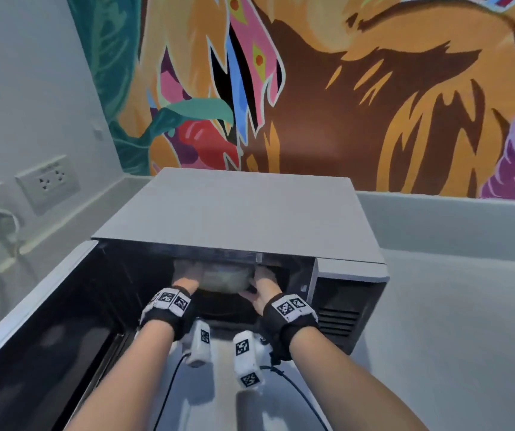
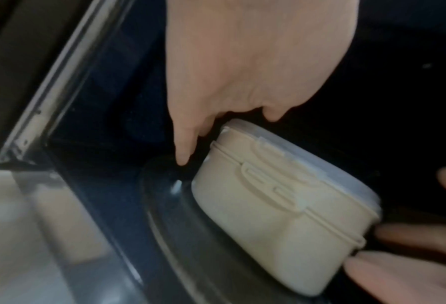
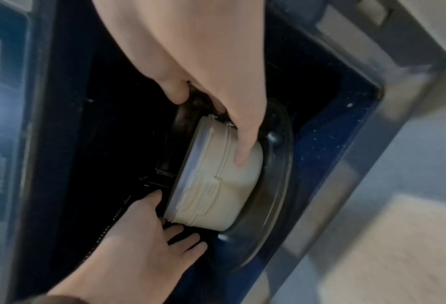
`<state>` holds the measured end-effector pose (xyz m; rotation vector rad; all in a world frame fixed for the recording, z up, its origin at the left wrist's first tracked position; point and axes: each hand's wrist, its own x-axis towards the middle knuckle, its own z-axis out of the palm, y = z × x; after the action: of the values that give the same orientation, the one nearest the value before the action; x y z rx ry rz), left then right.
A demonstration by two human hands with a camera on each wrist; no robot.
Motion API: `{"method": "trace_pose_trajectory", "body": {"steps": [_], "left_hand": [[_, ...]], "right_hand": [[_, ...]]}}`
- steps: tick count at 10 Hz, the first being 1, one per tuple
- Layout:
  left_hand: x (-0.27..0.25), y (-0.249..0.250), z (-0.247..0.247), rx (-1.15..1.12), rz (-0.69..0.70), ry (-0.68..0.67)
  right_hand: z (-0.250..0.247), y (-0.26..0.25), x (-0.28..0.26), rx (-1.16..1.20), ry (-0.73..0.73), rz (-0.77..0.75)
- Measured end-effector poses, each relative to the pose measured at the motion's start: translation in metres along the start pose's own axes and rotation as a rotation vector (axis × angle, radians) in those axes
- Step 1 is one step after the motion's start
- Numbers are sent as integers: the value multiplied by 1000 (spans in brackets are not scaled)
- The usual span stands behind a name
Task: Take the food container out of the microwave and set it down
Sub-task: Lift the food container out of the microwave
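A cream food container (image 1: pixel 226 276) with a translucent lid sits on the glass turntable (image 3: pixel 276 185) inside the open microwave (image 1: pixel 243 213). Both hands reach into the cavity, one at each end of the container. My left hand (image 1: pixel 187 279) touches the container's left end (image 2: pixel 268 205) with spread, fairly straight fingers (image 3: pixel 183 232). My right hand (image 1: pixel 264 283) wraps the right end, one finger lying along the side wall (image 3: pixel 242 148) and the others curled behind it. The container's underside is hidden.
The microwave door (image 1: pixel 47 337) hangs open to the left, and the control panel (image 1: pixel 343 303) is to the right. Grey counter (image 1: pixel 452 321) stretches right of the microwave. A wall socket (image 1: pixel 47 181) and cables are at the left, and a painted wall is behind.
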<state>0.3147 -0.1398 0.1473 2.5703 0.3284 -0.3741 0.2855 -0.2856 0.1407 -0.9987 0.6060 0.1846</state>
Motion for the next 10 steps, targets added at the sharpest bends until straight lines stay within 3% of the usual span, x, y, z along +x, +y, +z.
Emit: {"method": "trace_pose_trajectory", "body": {"steps": [1, 2, 3, 4, 5, 6, 8, 10], "left_hand": [[-10, 1, -12, 183, 29, -126], [-17, -1, -22, 189, -45, -170], [6, -6, -10, -226, -86, -90], [-1, -10, -1, -431, -74, 2], [-36, -13, 1, -589, -35, 229], [-84, -27, 16, -601, 38, 269], [-186, -38, 88, -610, 92, 156], [-250, -3, 187, -585, 132, -101]], "right_hand": [[2, -2, 9, -38, 29, 59], [-1, 4, 19, 76, 45, 118], [5, 10, 22, 73, -24, 79], [3, 7, -7, 17, -79, 62], [-9, 5, -50, -132, -198, 13], [-35, 15, -89, -235, -306, -59], [-132, 60, -138, -255, -273, -44], [-258, 76, -179, -253, -80, -92]]}}
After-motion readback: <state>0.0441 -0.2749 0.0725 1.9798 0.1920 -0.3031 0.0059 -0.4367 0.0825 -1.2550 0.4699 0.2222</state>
